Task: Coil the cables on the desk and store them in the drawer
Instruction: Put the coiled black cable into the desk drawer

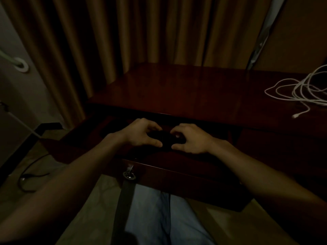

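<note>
The dark wooden drawer (177, 175) stands pulled out under the desk (177, 89). Over its inside, my left hand (141, 133) and my right hand (191, 138) face each other with curled fingers around a dark coiled cable (165, 138), barely visible in the dim light. Whether the cable rests on the drawer floor I cannot tell. A loose white cable (300, 91) lies tangled on the desk top at the far right, its plug end (295, 116) near the front edge.
Brown curtains (141, 32) hang behind the desk. A metal ring pull (129, 175) hangs on the drawer front with a dark strap below it. A black cord (30, 175) lies on the floor at left. My legs in jeans (159, 218) are under the drawer.
</note>
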